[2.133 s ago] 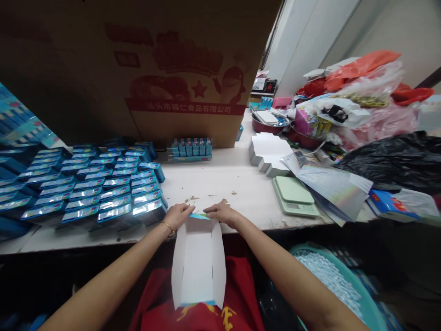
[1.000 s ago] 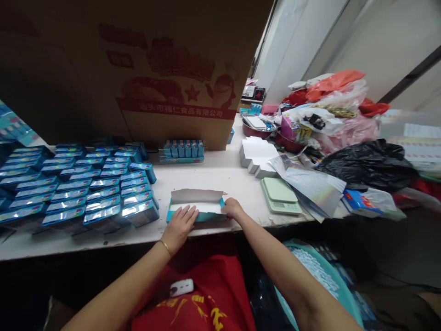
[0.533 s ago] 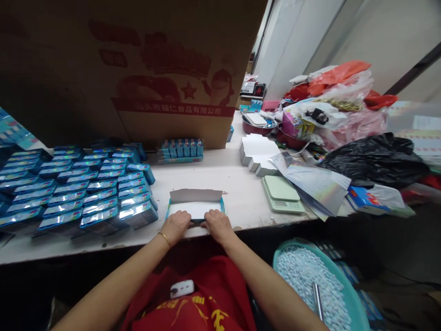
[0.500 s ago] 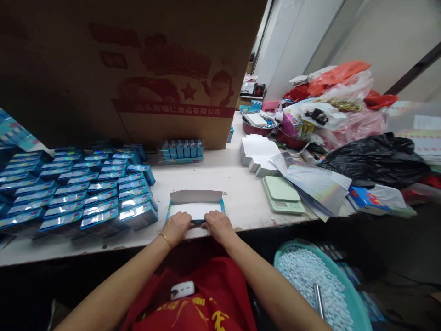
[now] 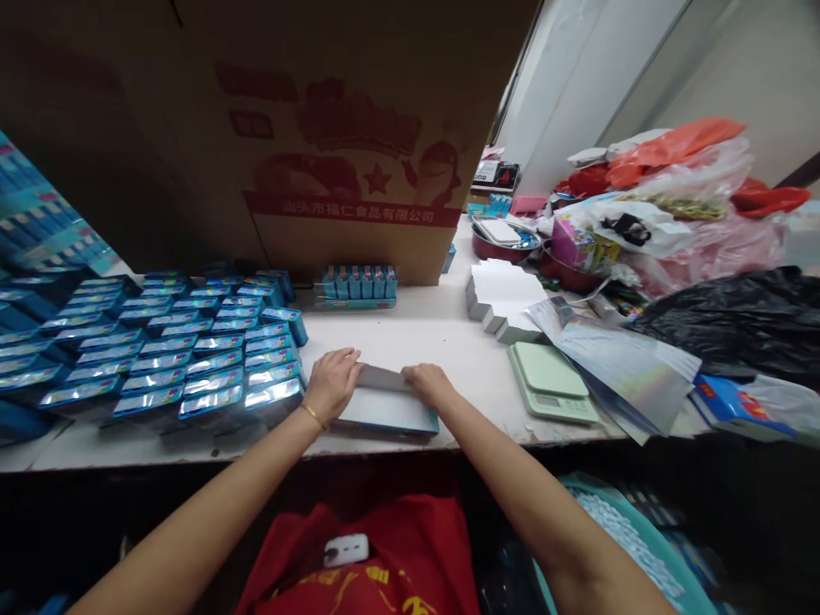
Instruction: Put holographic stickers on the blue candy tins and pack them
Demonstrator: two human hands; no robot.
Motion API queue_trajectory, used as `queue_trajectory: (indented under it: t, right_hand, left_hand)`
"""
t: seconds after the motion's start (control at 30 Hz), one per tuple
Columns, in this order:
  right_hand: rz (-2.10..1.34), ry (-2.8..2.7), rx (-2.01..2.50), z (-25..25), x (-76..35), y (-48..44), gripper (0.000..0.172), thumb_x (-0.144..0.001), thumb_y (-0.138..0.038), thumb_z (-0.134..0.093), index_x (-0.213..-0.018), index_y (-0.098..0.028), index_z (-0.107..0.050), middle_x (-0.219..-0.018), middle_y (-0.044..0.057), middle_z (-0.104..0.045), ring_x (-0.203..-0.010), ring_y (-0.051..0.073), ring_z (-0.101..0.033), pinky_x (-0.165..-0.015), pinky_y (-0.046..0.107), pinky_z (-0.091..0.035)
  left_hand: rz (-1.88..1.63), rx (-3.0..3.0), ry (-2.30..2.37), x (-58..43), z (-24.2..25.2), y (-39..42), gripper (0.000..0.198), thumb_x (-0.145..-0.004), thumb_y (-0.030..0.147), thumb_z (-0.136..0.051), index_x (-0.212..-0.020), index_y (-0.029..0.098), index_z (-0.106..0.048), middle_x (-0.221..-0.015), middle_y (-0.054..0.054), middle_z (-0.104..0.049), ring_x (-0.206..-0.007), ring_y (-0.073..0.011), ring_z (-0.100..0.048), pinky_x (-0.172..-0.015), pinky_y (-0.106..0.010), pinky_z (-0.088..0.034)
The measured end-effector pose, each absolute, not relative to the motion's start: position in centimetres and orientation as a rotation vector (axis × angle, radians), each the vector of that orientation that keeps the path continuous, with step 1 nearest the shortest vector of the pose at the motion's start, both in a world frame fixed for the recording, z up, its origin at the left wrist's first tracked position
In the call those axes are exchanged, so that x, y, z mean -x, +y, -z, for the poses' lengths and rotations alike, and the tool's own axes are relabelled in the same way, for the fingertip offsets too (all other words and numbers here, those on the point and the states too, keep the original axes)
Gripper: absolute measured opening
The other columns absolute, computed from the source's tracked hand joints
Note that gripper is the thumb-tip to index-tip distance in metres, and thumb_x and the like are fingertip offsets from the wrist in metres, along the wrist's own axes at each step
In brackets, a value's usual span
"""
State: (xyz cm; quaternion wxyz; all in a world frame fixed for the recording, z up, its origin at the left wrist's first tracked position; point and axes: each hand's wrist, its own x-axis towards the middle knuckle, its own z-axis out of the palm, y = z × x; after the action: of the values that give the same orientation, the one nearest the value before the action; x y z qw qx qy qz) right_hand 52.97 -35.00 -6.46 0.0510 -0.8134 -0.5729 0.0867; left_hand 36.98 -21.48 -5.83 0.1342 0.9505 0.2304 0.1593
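Observation:
A shallow cardboard tray box (image 5: 388, 408), white inside with a blue outer edge, lies on the table in front of me. My left hand (image 5: 333, 384) has its fingers closed on the left end of the tray's raised far flap. At the flap's other end, my right hand (image 5: 430, 384) grips it with bent fingers. Left of my hands stand rows of small blue boxes (image 5: 211, 380) packed close together. Behind the tray, a display tray of blue packs (image 5: 360, 284) sits against a large carton.
The big brown carton (image 5: 359, 231) walls off the back. To the right are a green kitchen scale (image 5: 554, 380), a stack of white card blanks (image 5: 503, 290), shiny sheets (image 5: 615, 359) and plastic bags (image 5: 679, 196). A teal basin (image 5: 692, 589) of small pale pieces stands below the table edge.
Both hands have moved from the tray's near edge to its far flap. The near wall now stands up. The camera view has shifted left a little.

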Motion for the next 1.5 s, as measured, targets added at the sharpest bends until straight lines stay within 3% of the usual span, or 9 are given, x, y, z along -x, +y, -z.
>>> queue_trajectory:
  t: [0.13, 0.27, 0.43, 0.73, 0.87, 1.0, 1.13, 1.27, 1.5]
  right_hand:
    - [-0.308, -1.878, 2.259, 8.6, -52.7, -37.0, 0.039, -0.083, -0.017, -0.038, -0.122, -0.023, -0.043, -0.126, 0.004, -0.046, -0.111, 0.017, -0.043, -0.093, 0.031, -0.032]
    - [-0.504, -1.764, 2.211, 9.0, -53.7, -37.2, 0.039, -0.085, -0.029, -0.036, -0.123, -0.019, -0.043, -0.117, 0.007, -0.052, -0.106, 0.016, -0.048, -0.088, 0.027, -0.035]
    - [-0.391, -1.842, 2.417, 8.5, -53.8, -35.7, 0.025, -0.078, -0.026, -0.049, -0.102, -0.023, -0.055, -0.100, 0.004, -0.059, -0.091, 0.020, -0.053, -0.076, 0.030, -0.040]
    - [-0.176, -1.885, 2.331, 9.3, -51.9, -35.1, 0.022, -0.083, -0.014, -0.038, -0.092, -0.021, -0.057, -0.093, 0.005, -0.059, -0.089, 0.016, -0.051, -0.075, 0.027, -0.041]
    - [-0.103, -1.406, 2.438, 9.5, -53.9, -37.1, 0.032, -0.089, -0.026, -0.027, -0.106, -0.020, -0.053, -0.103, 0.005, -0.056, -0.095, 0.015, -0.050, -0.085, 0.028, -0.037]
    - [-0.298, -1.161, 2.544, 9.5, -54.5, -37.9, 0.037, -0.084, -0.041, -0.036, -0.111, -0.019, -0.051, -0.103, 0.006, -0.057, -0.092, 0.016, -0.054, -0.077, 0.024, -0.039]
    - [-0.302, -1.297, 2.727, 9.4, -53.7, -35.6, 0.025, -0.080, -0.021, -0.043, -0.101, -0.019, -0.056, -0.097, 0.008, -0.060, -0.089, 0.019, -0.056, -0.071, 0.027, -0.040]
    - [-0.229, -1.423, 2.710, 9.1, -53.1, -33.0, 0.027, -0.079, -0.006, -0.037, -0.093, -0.017, -0.057, -0.092, 0.009, -0.061, -0.087, 0.020, -0.057, -0.072, 0.031, -0.040]
    - [-0.098, -1.686, 2.496, 7.0, -53.4, -28.8, 0.021, -0.079, -0.016, -0.049, -0.098, -0.019, -0.058, -0.097, 0.009, -0.058, -0.091, 0.021, -0.055, -0.076, 0.030, -0.041]
  left_hand:
    - [0.221, -2.647, 0.484, -39.6, 5.8, -18.2, 0.031, -0.077, 0.036, -0.044, -0.098, 0.020, -0.060, -0.095, -0.005, -0.064, -0.092, -0.0196, -0.054, -0.079, -0.026, -0.037]
    - [0.455, -2.602, 0.310, -40.6, 6.9, -17.3, 0.022, -0.065, 0.035, -0.058, -0.083, 0.024, -0.064, -0.075, 0.002, -0.066, -0.073, -0.0151, -0.057, -0.068, -0.021, -0.039]
    - [0.303, -2.914, 0.269, -40.2, 8.3, -18.8, 0.022, -0.073, 0.030, -0.051, -0.092, 0.020, -0.058, -0.094, -0.008, -0.061, -0.086, -0.0218, -0.055, -0.072, -0.030, -0.041]
    - [0.310, -3.120, 0.457, -37.9, 9.0, -22.4, 0.030, -0.082, 0.008, -0.025, -0.096, 0.014, -0.051, -0.092, -0.015, -0.059, -0.088, -0.0249, -0.057, -0.067, -0.038, -0.045]
    - [0.412, -2.994, 0.580, -36.7, 8.5, -22.8, 0.028, -0.081, 0.014, -0.030, -0.102, 0.014, -0.048, -0.097, -0.015, -0.060, -0.086, -0.0240, -0.059, -0.070, -0.037, -0.045]
    - [0.313, -2.933, 0.684, -36.9, 8.1, -22.7, 0.040, -0.079, 0.031, -0.039, -0.115, 0.015, -0.040, -0.106, -0.015, -0.057, -0.092, -0.0267, -0.057, -0.074, -0.039, -0.044]
    - [0.371, -2.871, 0.736, -38.1, 8.1, -23.6, 0.030, -0.077, 0.016, -0.036, -0.103, 0.014, -0.049, -0.095, -0.014, -0.061, -0.089, -0.0258, -0.058, -0.073, -0.038, -0.044]
    - [0.357, -2.847, 0.749, -38.1, 8.8, -24.5, 0.029, -0.075, 0.008, -0.033, -0.097, 0.011, -0.053, -0.088, -0.016, -0.062, -0.087, -0.0269, -0.059, -0.072, -0.039, -0.043]
    - [0.137, -2.603, 1.030, -35.6, 8.7, -24.5, 0.042, -0.080, 0.022, -0.037, -0.120, 0.010, -0.037, -0.089, -0.015, -0.062, -0.081, -0.0240, -0.060, -0.071, -0.035, -0.044]
